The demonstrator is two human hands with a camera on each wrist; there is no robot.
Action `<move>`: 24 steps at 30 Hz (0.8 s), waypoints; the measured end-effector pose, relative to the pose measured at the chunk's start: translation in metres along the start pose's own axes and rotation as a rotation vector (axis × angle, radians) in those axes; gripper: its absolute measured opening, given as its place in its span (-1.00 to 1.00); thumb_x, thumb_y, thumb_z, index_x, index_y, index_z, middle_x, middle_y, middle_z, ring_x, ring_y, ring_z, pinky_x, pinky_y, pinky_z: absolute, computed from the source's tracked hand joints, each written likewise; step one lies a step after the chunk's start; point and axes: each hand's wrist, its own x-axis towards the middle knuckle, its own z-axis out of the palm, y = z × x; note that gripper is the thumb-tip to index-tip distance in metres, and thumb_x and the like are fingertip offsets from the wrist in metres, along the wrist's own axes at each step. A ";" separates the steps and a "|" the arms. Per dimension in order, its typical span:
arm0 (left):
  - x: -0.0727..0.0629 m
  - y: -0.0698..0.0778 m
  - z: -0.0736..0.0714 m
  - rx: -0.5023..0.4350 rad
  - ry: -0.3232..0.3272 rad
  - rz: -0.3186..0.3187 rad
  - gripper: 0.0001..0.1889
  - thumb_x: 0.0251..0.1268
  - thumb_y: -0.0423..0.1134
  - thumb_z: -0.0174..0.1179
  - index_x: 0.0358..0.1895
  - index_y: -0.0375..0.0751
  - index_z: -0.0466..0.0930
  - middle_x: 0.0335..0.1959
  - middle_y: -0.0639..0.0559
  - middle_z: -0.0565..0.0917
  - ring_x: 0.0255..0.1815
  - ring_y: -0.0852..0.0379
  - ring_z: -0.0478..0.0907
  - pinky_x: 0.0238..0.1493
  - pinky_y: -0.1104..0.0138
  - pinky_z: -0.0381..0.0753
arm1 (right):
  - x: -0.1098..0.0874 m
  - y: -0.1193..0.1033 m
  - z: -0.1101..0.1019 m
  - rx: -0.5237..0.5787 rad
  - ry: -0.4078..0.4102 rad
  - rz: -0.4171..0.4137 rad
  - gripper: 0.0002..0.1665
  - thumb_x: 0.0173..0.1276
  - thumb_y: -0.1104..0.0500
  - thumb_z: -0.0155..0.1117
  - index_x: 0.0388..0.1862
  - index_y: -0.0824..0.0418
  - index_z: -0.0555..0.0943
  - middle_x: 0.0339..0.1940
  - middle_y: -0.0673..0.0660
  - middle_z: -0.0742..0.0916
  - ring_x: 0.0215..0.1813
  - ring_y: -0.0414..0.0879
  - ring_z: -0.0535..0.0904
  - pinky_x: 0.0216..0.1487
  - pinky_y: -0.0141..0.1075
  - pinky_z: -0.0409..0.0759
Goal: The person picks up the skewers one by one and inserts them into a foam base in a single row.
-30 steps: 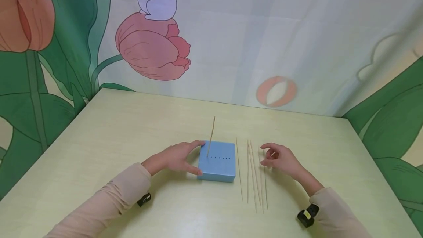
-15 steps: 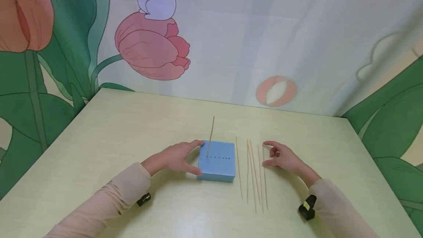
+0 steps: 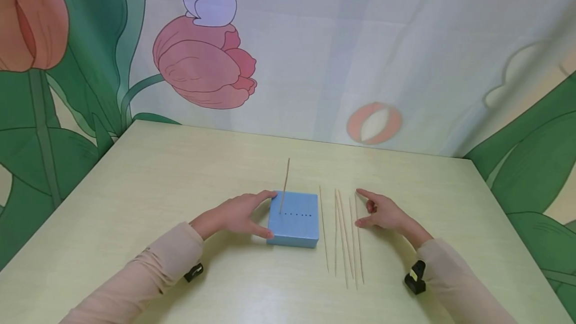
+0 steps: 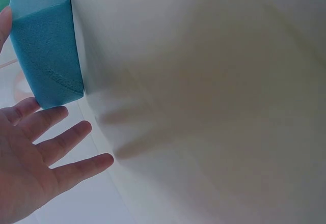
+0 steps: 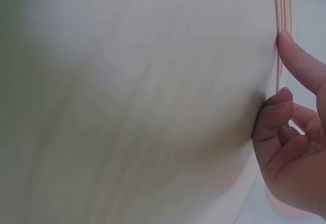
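Seeing left hand (image 3: 236,212) spread wide, thumb and index touching left corners of blue block (image 3: 297,226). Right hand (image 3: 384,214): thumb and index wide apart, touching rightmost stick (image 3: 360,249), other fingers curled. Other sticks (image 3: 346,234) lie between that hand and block. Upright stick (image 3: 285,184) stands slightly tilted in block, well short of far edge of table (image 3: 216,159). Versus second ago, we note right thumb-index gap wider.

A printed backdrop (image 3: 297,54) rises behind the pale worktop (image 3: 180,164). It shows tulips (image 3: 198,64), green leaves (image 3: 535,144) and a white animal (image 3: 210,3).
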 end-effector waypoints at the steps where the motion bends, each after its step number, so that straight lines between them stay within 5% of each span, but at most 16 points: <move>1: 0.000 0.000 0.000 0.003 0.000 -0.001 -0.01 -0.14 0.23 0.32 0.38 -0.10 0.08 0.25 -0.13 0.35 0.22 -0.11 0.31 0.11 0.04 0.35 | 0.000 0.000 0.000 -0.014 -0.002 -0.007 0.00 -0.02 0.17 0.47 0.34 0.42 0.16 -0.48 0.10 0.40 -0.45 -0.11 0.24 -0.45 -0.32 0.24; 16: 0.001 -0.001 0.000 -0.011 -0.001 0.007 -0.01 -0.14 0.22 0.33 0.38 -0.10 0.08 0.26 -0.14 0.34 0.23 -0.12 0.30 0.13 0.04 0.33 | 0.005 -0.005 -0.001 -0.112 -0.005 0.006 -0.09 -0.05 0.12 0.49 0.25 0.38 0.28 -0.59 0.03 0.36 -0.51 -0.13 0.24 -0.42 -0.30 0.21; 24: 0.002 -0.002 0.002 -0.015 0.001 0.002 -0.01 -0.14 0.20 0.34 0.37 -0.10 0.08 0.24 -0.15 0.35 0.22 -0.13 0.30 0.12 0.04 0.34 | 0.002 -0.007 -0.002 -0.027 0.000 0.030 -0.10 -0.10 0.22 0.51 0.15 0.42 0.21 -0.53 0.09 0.39 -0.49 -0.11 0.27 -0.43 -0.30 0.26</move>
